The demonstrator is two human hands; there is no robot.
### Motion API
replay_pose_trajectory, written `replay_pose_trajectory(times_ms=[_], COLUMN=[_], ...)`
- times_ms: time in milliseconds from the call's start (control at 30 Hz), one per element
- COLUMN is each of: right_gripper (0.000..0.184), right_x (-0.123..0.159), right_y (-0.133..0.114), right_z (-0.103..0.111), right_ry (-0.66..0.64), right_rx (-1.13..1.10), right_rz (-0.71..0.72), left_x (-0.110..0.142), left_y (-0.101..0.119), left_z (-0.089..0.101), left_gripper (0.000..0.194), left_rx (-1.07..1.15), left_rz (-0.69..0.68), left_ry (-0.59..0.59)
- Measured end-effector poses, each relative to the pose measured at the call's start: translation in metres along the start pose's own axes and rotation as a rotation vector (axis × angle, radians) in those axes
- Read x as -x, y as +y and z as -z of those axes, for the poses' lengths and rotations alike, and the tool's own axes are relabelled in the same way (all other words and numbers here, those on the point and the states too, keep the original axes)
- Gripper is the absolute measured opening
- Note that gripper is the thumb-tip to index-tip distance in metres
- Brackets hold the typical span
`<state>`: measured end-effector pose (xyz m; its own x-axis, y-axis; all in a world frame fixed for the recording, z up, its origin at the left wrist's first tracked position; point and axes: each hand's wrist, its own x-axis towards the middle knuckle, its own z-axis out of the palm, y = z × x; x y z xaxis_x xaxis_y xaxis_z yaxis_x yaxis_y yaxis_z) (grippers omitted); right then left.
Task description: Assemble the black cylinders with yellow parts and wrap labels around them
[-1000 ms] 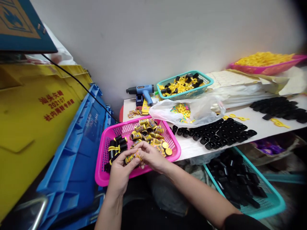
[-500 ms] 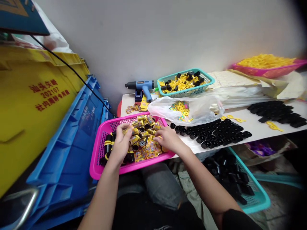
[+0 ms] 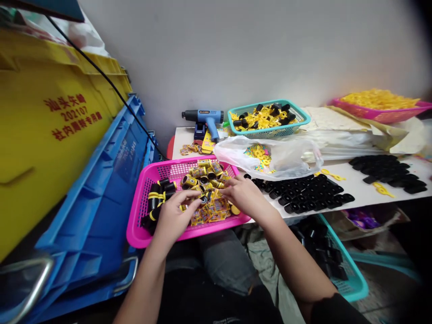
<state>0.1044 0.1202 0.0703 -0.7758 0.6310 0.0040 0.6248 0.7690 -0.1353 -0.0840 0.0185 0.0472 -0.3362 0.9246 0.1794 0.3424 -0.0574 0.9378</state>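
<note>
- Head view shows me the yellow printed cylinders (image 3: 190, 181); they lie in a loose heap inside the pink basket (image 3: 133, 225), at many angles.
- In front of them, in the same basket, flat printed pieces (image 3: 216, 211) are spread one over another, and one dark round piece (image 3: 204, 200) sits between the two hands.
- The left hand (image 3: 176, 217) is low over the basket, its thumb and fingers a little parted and pointing to the dark round piece; I cannot tell whether it grasps something.
- The right hand (image 3: 243, 194) reaches over the right part of the basket, fingers bent down at the printed pieces; the fingertips are not clear, so I cannot tell if they grip one.
- Along the left side of the basket lie black cylinders with yellow bands (image 3: 153, 201); a yellow round cap (image 3: 235, 209) is just below the right hand.
- Beyond the basket, the worktop (image 3: 357, 189) carries many black caps (image 3: 307, 195), standing close together, and behind them a white plastic bag (image 3: 297, 157) with small colourful pieces.
- Further back are a blue heat gun (image 3: 209, 119) and a teal basket (image 3: 270, 132) of yellow and black parts, both near the wall.
- On the person's left stand a blue crate (image 3: 111, 175) and a yellow crate (image 3: 27, 135) with red writing.
</note>
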Motion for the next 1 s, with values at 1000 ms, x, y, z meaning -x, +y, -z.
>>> replay_pose_trajectory(times_ms=[1000], right_gripper=[0.032], right_x=[-0.181], right_y=[-0.092], right_z=[-0.039], right_ry=[-0.180], right_rx=[-0.096], right_rz=[0.232], left_x=[0.004], left_y=[-0.037], left_z=[0.072], left_gripper=[0.026], left_rx=[0.363], left_rz=[0.195], left_ry=[0.577])
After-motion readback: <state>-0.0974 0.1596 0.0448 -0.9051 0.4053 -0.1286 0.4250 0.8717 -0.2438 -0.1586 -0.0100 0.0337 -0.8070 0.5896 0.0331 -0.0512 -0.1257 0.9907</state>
